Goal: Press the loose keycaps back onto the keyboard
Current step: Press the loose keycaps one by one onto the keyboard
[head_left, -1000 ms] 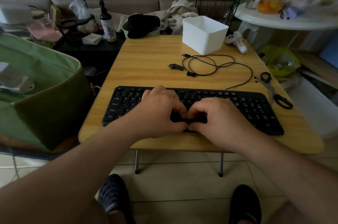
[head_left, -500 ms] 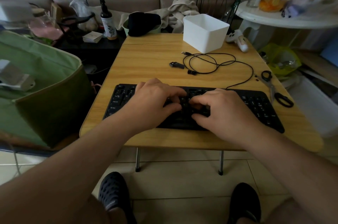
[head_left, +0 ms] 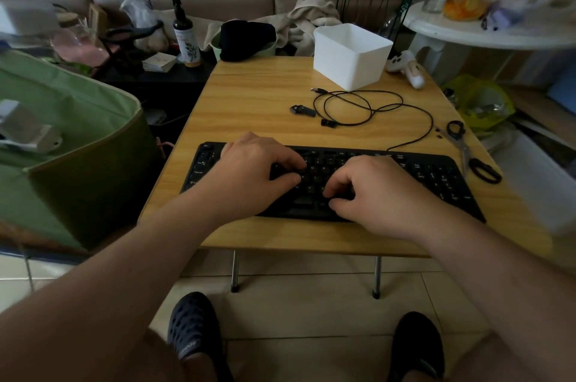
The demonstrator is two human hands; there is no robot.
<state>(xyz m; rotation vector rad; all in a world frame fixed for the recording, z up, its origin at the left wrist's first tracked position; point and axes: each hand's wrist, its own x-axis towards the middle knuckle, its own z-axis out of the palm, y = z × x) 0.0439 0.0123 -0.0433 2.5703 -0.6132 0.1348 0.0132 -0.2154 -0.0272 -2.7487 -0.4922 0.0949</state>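
A black keyboard (head_left: 436,173) lies along the near edge of the wooden table (head_left: 265,95). My left hand (head_left: 255,173) rests on its left-centre part, index finger and thumb stretched out onto keys in the middle rows. To the right of it, my right hand (head_left: 383,194) covers the lower rows with its fingers bent down, tips touching the keys beside the space bar. Whether a keycap sits under those fingertips is hidden. Two tiny black bits (head_left: 438,133) lie by the scissors.
The keyboard's cable (head_left: 358,107) coils behind it, with a small black tool (head_left: 302,110) and a black clip (head_left: 328,123) beside it. A white tub (head_left: 349,57) stands at the back, scissors (head_left: 467,151) at the right edge, and a green bag (head_left: 78,138) to the left.
Both hands left the pinch at the bottom row. My left hand moved up to the middle rows and spread its fingers; my right hand shifted right and lower.
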